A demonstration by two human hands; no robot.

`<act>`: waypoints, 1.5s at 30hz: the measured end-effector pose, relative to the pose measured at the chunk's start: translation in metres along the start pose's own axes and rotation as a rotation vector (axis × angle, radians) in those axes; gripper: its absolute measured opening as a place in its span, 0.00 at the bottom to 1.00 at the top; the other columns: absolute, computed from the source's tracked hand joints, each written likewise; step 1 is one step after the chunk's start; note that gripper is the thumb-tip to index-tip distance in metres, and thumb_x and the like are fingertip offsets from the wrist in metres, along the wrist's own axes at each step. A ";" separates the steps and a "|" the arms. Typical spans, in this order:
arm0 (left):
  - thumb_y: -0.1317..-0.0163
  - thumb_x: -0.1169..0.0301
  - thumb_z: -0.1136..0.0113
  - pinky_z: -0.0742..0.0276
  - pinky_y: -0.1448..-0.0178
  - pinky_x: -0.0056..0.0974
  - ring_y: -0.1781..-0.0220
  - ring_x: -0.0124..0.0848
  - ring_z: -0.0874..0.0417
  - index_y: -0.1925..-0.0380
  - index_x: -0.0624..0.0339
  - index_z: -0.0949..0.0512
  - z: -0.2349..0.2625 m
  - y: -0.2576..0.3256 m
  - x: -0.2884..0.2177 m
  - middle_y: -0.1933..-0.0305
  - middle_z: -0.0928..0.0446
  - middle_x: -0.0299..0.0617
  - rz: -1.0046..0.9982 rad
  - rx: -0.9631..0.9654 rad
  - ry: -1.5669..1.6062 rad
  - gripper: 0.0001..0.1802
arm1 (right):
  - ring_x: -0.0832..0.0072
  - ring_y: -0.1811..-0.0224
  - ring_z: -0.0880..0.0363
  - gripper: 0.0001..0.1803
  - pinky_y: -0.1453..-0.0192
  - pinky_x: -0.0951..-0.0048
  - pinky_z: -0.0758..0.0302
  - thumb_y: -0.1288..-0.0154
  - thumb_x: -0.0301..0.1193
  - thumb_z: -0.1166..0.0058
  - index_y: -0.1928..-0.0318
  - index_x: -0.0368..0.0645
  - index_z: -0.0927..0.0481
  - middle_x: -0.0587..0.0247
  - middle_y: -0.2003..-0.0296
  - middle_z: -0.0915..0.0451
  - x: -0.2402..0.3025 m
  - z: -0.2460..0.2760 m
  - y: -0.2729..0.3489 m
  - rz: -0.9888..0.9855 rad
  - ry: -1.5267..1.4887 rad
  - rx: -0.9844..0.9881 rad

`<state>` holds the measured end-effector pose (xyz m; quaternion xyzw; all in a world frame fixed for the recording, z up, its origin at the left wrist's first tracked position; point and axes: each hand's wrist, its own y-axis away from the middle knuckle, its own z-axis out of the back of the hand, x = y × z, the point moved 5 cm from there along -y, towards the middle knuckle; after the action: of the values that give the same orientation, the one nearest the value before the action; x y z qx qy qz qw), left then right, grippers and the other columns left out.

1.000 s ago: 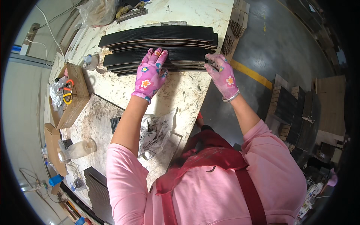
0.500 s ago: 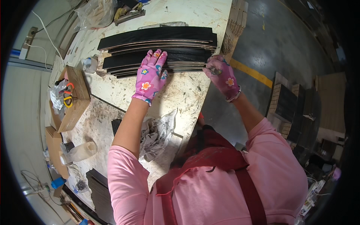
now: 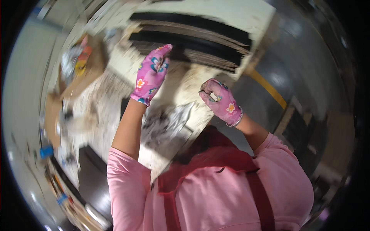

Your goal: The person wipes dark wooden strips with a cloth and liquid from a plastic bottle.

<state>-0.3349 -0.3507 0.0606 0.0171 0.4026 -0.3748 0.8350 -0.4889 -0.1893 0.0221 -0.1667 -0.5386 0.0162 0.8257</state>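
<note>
Two stacks of dark boards, a far stack [image 3: 192, 24] and a near stack [image 3: 189, 43], lie across the white worktable [image 3: 181, 82]. Just in front of the near stack is my left hand [image 3: 151, 73], in a pink flowered glove. Its fingers stretch out toward the boards, and I see nothing held. My right hand [image 3: 220, 101], gloved alike, hovers by the table's right edge, away from the boards. Its fingers curl round to the thumb in a ring with a gap inside; whether something small is pinched at the tips is hidden.
A crumpled grey-stained cloth [image 3: 169, 123] lies near my body. At left stands a cardboard box [image 3: 86, 77] with orange-and-yellow items in it. A dark board [image 3: 94, 179] lies at the lower left. Stacked dark pieces [image 3: 295, 123] stand right, beyond a yellow floor line [image 3: 269, 88].
My left hand has come off the near stack and turned. The right hand has drawn back from the boards' right end toward me. The view has swung and blurred.
</note>
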 end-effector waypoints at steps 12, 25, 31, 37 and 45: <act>0.38 0.69 0.35 0.24 0.49 0.32 0.43 0.30 0.21 0.39 0.59 0.29 0.099 0.449 -0.009 0.41 0.25 0.49 1.014 -0.945 0.267 0.27 | 0.51 0.28 0.42 0.48 0.28 0.50 0.43 0.42 0.63 0.48 0.27 0.56 0.45 0.46 0.28 0.46 0.062 -0.213 -0.006 0.550 0.483 0.867; 0.50 0.57 0.31 0.31 0.39 0.51 0.41 0.55 0.26 0.39 0.58 0.29 0.059 0.465 -0.003 0.44 0.27 0.62 0.995 -0.512 -0.577 0.37 | 0.58 0.53 0.22 0.18 0.48 0.59 0.23 0.34 0.35 0.48 0.47 0.40 0.26 0.50 0.54 0.25 0.112 -0.264 -0.016 0.493 0.129 0.700; 0.58 0.64 0.27 0.30 0.41 0.49 0.46 0.52 0.27 0.42 0.59 0.25 0.048 0.478 0.006 0.48 0.25 0.59 0.931 -0.649 -0.537 0.38 | 0.60 0.28 0.39 0.25 0.28 0.57 0.39 0.31 0.37 0.54 0.36 0.44 0.31 0.50 0.30 0.39 0.097 -0.370 0.044 0.608 0.519 0.970; 0.55 0.63 0.29 0.30 0.44 0.52 0.48 0.55 0.27 0.41 0.60 0.26 0.049 0.478 0.008 0.50 0.26 0.62 0.858 -0.668 -0.547 0.37 | 0.51 0.52 0.22 0.17 0.47 0.59 0.25 0.32 0.37 0.51 0.49 0.40 0.24 0.41 0.54 0.22 0.007 -0.274 -0.199 0.167 0.754 0.497; 0.52 0.62 0.31 0.31 0.45 0.53 0.51 0.55 0.27 0.41 0.63 0.28 0.052 0.473 0.010 0.54 0.26 0.60 0.793 -0.679 -0.524 0.37 | 0.52 0.48 0.23 0.18 0.45 0.58 0.25 0.37 0.33 0.47 0.47 0.43 0.25 0.40 0.48 0.26 0.010 -0.320 -0.130 0.714 0.744 0.428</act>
<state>0.0056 -0.0343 -0.0404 -0.1952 0.2428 0.1246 0.9420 -0.2181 -0.3922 -0.0474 -0.1617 -0.1055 0.3439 0.9189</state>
